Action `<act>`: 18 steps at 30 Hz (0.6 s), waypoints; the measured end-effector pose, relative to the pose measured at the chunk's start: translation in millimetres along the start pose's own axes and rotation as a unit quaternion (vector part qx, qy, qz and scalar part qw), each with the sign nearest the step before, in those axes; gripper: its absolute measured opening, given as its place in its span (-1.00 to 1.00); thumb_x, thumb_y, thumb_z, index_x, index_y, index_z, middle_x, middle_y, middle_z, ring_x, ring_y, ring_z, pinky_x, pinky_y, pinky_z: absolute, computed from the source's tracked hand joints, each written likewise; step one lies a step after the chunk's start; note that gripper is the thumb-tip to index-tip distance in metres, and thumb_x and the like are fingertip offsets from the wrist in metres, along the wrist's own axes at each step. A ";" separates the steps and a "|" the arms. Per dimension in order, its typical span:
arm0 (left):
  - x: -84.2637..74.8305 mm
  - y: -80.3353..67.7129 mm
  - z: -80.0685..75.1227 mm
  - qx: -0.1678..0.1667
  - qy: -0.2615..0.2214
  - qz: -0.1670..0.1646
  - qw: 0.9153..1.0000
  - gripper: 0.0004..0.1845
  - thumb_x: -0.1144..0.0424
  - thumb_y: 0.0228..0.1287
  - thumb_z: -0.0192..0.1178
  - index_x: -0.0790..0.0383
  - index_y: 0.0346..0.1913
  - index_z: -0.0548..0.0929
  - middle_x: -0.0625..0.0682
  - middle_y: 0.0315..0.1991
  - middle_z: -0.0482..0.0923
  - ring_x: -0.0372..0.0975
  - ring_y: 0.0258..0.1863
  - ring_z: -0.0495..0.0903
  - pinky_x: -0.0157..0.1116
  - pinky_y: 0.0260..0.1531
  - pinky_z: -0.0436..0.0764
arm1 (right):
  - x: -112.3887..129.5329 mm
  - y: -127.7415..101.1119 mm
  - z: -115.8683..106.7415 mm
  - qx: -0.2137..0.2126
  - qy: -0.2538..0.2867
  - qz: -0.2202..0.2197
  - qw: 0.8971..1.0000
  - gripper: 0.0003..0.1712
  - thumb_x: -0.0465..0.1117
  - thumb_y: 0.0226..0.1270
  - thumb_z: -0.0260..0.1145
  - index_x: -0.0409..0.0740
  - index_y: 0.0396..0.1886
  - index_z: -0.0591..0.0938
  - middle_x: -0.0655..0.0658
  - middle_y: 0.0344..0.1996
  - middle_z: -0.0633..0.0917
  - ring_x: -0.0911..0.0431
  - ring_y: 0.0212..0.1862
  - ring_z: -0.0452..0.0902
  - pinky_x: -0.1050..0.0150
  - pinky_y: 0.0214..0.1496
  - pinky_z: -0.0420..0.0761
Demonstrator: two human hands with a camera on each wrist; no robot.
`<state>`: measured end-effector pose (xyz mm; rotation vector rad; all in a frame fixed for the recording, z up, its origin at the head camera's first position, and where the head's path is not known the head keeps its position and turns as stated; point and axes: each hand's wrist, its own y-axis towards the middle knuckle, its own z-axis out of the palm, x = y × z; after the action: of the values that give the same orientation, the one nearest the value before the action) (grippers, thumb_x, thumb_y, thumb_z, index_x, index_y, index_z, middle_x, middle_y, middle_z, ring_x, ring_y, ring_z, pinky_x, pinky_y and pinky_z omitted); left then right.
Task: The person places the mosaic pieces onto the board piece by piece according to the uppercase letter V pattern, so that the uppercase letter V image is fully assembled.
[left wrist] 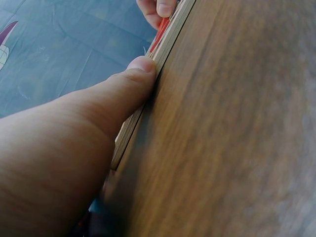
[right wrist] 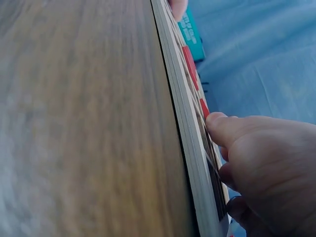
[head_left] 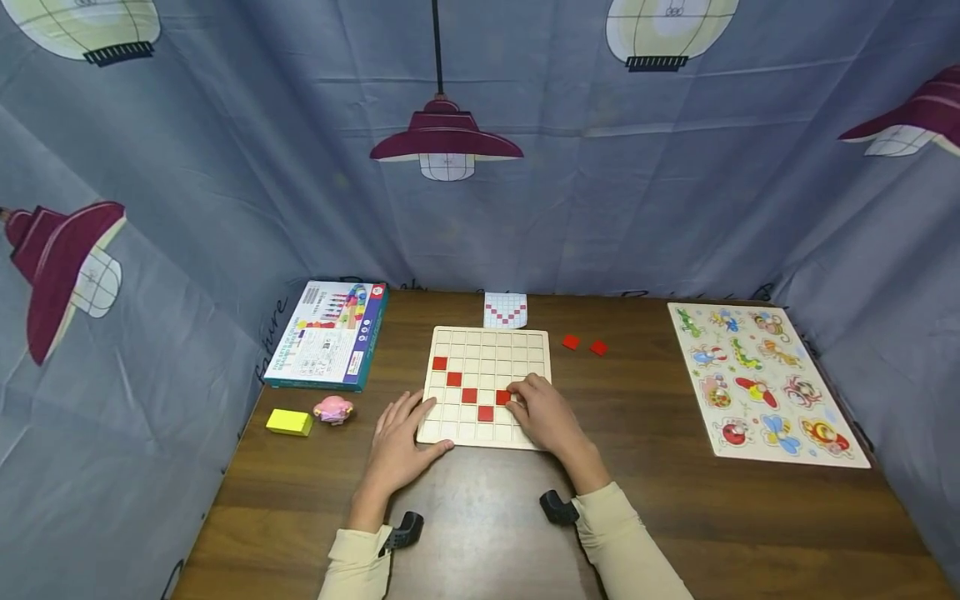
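A pale wooden grid board [head_left: 450, 429] lies on the table with several red square tiles, such as this red tile [head_left: 486, 413], forming a slanting line that turns up at the right. My right hand [head_left: 547, 417] is at the board's right side, with thumb and fingertips on the upturned red tile [head_left: 503, 397]. In the right wrist view the thumb [right wrist: 222, 127] touches that tile's edge. My left hand [head_left: 401, 446] rests at the board's lower left corner, fingers along its left edge. Its thumb [left wrist: 140, 66] lies against the front edge in the left wrist view.
Behind the board is a pattern card [head_left: 506, 311]. Two loose red tiles [head_left: 571, 342] lie at its back right. A boxed set [head_left: 326, 333], a yellow block [head_left: 289, 422] and a pink toy [head_left: 333, 409] stand left. An animal puzzle board [head_left: 768, 379] lies right.
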<state>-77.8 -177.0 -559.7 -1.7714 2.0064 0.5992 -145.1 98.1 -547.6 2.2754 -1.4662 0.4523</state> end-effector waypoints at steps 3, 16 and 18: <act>0.4 -0.1 -0.7 -0.005 0.004 0.007 1.000 -0.12 -0.29 0.09 0.43 0.00 0.45 0.48 0.06 0.53 0.32 0.06 0.59 0.14 0.16 0.58 0.05 | 1.9 -0.6 0.5 -0.009 0.007 0.002 1.000 -0.75 -0.15 0.37 0.42 -0.14 -0.03 0.74 0.01 -0.33 0.56 0.17 -0.26 0.42 0.23 -0.21 0.56; -0.1 0.5 0.5 -0.015 0.004 0.017 1.000 -0.13 -0.27 0.10 0.43 0.02 0.44 0.48 0.08 0.52 0.33 0.08 0.58 0.17 0.16 0.57 0.06 | 1.9 0.7 1.4 -0.033 0.036 0.017 0.999 -0.79 -0.18 0.28 0.47 -0.09 -0.10 0.81 0.10 -0.41 0.60 0.21 -0.29 0.45 0.26 -0.24 0.56; -0.1 -0.2 0.4 -0.016 0.004 0.017 1.000 -0.13 -0.27 0.10 0.43 0.02 0.44 0.48 0.08 0.52 0.33 0.08 0.58 0.17 0.16 0.57 0.06 | 1.9 0.6 1.2 -0.034 0.035 0.015 0.999 -0.78 -0.16 0.27 0.50 -0.09 -0.11 0.82 0.10 -0.42 0.61 0.21 -0.30 0.46 0.27 -0.23 0.57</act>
<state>-77.5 -176.7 -560.0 -1.7644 2.0458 0.6397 -144.9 95.7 -547.6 2.1667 -1.4598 0.4780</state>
